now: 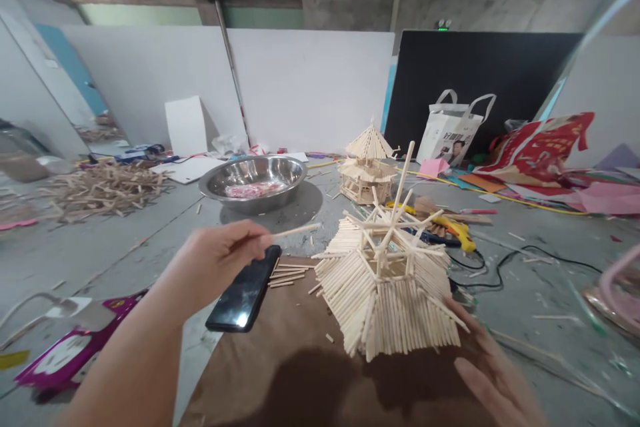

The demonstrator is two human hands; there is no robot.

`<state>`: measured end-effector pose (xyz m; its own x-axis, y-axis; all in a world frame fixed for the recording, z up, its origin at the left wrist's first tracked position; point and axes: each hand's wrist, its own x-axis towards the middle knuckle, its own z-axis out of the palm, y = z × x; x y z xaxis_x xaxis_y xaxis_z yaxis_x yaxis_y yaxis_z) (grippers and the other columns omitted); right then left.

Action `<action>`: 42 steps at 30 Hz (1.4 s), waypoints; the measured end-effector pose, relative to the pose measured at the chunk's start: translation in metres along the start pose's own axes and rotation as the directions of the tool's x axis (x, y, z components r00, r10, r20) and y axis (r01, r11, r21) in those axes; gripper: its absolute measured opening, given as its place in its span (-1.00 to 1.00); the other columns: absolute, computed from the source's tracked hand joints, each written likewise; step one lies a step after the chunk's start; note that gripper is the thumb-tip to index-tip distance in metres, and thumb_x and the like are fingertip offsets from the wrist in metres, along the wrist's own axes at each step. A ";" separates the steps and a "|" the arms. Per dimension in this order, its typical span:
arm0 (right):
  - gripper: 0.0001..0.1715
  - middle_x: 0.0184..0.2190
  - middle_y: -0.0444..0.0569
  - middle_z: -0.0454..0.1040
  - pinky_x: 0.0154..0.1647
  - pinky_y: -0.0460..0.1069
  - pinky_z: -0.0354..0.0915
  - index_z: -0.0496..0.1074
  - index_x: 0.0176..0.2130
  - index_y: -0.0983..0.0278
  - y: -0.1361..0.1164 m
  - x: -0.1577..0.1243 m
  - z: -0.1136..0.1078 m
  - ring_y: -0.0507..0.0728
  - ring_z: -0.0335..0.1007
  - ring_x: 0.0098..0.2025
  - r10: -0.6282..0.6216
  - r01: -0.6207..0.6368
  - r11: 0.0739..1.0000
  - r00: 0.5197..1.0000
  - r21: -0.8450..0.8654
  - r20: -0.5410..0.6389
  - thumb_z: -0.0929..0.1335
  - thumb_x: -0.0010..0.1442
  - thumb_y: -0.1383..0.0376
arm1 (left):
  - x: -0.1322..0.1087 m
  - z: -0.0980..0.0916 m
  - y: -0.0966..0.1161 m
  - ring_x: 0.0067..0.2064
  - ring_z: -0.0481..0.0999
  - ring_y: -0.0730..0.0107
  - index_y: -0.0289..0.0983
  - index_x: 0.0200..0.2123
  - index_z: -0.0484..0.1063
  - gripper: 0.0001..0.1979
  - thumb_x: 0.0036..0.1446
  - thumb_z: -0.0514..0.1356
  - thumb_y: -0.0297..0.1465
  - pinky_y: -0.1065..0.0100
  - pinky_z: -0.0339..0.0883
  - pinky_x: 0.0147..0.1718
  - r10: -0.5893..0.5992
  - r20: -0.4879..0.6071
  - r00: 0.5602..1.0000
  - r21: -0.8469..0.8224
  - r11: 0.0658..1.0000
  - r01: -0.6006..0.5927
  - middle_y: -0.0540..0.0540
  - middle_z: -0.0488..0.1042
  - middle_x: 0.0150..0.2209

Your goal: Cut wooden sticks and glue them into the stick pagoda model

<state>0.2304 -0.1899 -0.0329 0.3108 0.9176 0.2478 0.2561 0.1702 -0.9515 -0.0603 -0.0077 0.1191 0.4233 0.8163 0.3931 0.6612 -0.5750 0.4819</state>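
My left hand (225, 255) is closed in a pinch on a thin wooden stick (297, 230), which points right toward a pavilion model (395, 313) built of such sticks. The model's sloping roof panels surround an open frame with spoke-like sticks, and one long stick rises from its top. At the model's right edge is my right hand (487, 367), its thumb spread apart from the fingers. Those fingertips lie partly behind the roof edge; whether they press on it is unclear. Loose short sticks (287, 273) lie beside a black phone (245, 290) below my left hand.
A brown board (280, 373) lies under the model. Behind are a metal basin (253, 180), a second stick pavilion (369, 167) and a yellow glue gun (457, 230) with a black cable. A stick pile (105, 190) and a purple power strip (65, 357) are left.
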 end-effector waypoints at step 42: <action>-0.75 -0.38 -0.08 0.44 -0.41 -0.03 0.27 0.40 -0.32 0.18 -0.093 0.128 -0.013 0.09 0.35 -0.39 -0.366 0.253 0.835 0.918 -0.489 -0.150 0.28 0.00 0.12 | 0.050 0.061 0.055 -0.60 0.34 0.59 -0.29 -0.41 0.40 -0.83 -0.01 0.07 -0.34 0.53 0.19 -0.63 0.126 0.014 0.992 -0.304 0.946 -0.116 0.06 0.36 -0.66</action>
<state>0.2579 -0.0932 0.0898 0.3285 0.7266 0.6034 0.7401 0.1989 -0.6424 0.0347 0.0053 0.1178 0.5120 0.7381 0.4394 0.3882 -0.6551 0.6482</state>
